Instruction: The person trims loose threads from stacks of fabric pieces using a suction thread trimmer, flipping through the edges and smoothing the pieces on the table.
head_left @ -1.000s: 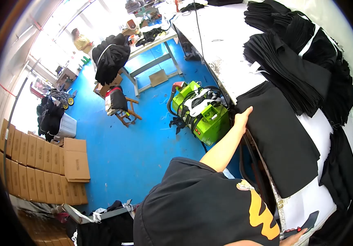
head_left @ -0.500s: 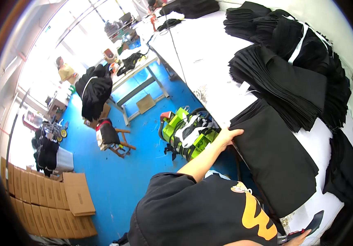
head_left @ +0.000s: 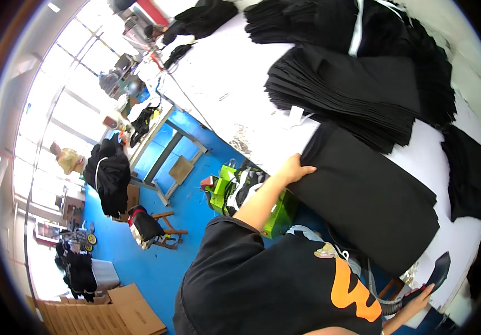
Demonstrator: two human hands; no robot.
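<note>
A folded black fabric panel (head_left: 369, 195) lies across the table's near edge, its top smooth. My left hand (head_left: 296, 170) grips its left corner, thumb on top and the other fingers partly hidden. Low at the right, my right hand (head_left: 417, 303) is closed around a black hose nozzle (head_left: 439, 272) with a flat, wide head, and a grey ribbed hose (head_left: 389, 307) runs from its back end. The nozzle is beside the panel's lower right end, apart from it. Just beyond the panel is a fanned stack of black fabric pieces (head_left: 346, 92).
More black bundles (head_left: 307, 19), some tied with white strips, cover the far side of the white table (head_left: 218, 67). Beside the table on the blue floor is a green container (head_left: 279, 215). A wooden stool (head_left: 165, 229), cardboard boxes (head_left: 134, 310) and another person (head_left: 68, 160) are at left.
The camera view has turned, so the table and room shift left in the picture. My right hand and the nozzle appear higher, with more hose showing. My left hand keeps hold of the fabric corner.
</note>
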